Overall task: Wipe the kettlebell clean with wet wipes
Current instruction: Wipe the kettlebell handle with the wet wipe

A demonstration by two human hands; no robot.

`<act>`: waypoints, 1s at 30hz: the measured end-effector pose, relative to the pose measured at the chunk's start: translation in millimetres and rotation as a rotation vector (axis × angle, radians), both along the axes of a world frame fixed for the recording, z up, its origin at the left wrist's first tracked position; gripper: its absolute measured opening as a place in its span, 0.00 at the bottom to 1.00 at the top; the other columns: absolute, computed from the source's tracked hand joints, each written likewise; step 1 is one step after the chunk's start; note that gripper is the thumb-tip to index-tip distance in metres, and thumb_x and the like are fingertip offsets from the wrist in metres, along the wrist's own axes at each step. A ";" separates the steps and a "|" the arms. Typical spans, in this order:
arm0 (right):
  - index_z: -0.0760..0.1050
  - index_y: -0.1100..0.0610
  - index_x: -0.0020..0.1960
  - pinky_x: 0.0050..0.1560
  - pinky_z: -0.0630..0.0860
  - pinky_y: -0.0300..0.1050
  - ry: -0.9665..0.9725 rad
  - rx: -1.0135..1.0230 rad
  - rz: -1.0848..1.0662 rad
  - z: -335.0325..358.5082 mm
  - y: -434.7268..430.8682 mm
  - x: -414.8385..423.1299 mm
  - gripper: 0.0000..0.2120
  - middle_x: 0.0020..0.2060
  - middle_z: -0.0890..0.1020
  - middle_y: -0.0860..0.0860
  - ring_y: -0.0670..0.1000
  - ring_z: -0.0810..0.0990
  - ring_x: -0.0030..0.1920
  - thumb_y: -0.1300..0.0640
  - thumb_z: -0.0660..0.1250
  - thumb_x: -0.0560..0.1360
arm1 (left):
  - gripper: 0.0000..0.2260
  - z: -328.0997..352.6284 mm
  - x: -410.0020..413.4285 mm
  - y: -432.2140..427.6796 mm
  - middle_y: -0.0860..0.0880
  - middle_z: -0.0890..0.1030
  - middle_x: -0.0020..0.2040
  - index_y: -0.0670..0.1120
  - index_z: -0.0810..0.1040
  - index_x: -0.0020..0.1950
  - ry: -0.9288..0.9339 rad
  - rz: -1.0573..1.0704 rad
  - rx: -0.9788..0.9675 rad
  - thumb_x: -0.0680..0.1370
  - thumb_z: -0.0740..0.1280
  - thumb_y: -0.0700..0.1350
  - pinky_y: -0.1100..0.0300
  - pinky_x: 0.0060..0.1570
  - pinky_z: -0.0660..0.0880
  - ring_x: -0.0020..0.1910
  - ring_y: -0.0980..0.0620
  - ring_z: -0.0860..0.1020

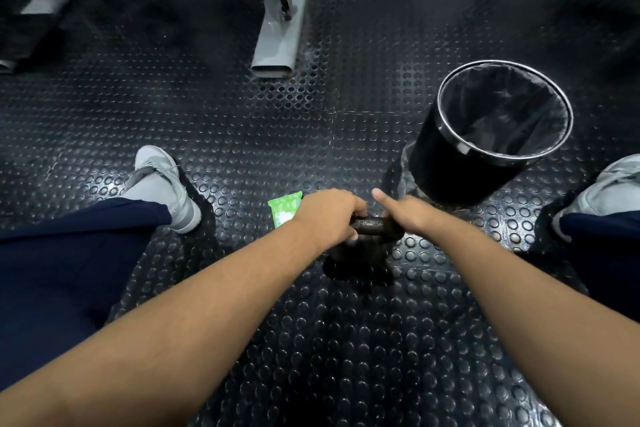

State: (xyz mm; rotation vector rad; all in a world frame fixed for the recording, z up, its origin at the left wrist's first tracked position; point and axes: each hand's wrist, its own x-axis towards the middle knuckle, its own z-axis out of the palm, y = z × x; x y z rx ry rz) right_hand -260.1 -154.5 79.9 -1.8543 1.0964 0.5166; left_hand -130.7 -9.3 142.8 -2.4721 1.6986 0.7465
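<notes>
A black kettlebell (pixel 367 246) stands on the studded rubber floor between my legs. My left hand (pixel 329 211) grips the left part of its handle, fingers curled round the bar. My right hand (pixel 408 215) rests on the right end of the handle with the thumb sticking up; its fingers are hidden behind the hand. A green pack of wet wipes (pixel 284 209) lies on the floor just left of my left hand, partly covered by it. No loose wipe shows in either hand.
A black round bin (pixel 450 163) with a clear liner stands to the right, behind the kettlebell. My grey shoes (pixel 162 184) sit at the left and at the far right. A grey machine leg (pixel 277 42) reaches across the floor at the back.
</notes>
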 end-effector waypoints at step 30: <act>0.81 0.58 0.63 0.68 0.73 0.56 0.040 0.057 -0.132 9.2 4.6 -22.3 0.63 0.59 0.84 0.57 0.57 0.83 0.57 0.11 0.39 0.59 | 0.21 -2.2 3.8 -0.7 0.56 0.82 0.58 0.59 0.79 0.64 0.000 -0.017 0.003 0.72 0.78 0.53 0.52 0.53 0.79 0.58 0.50 0.79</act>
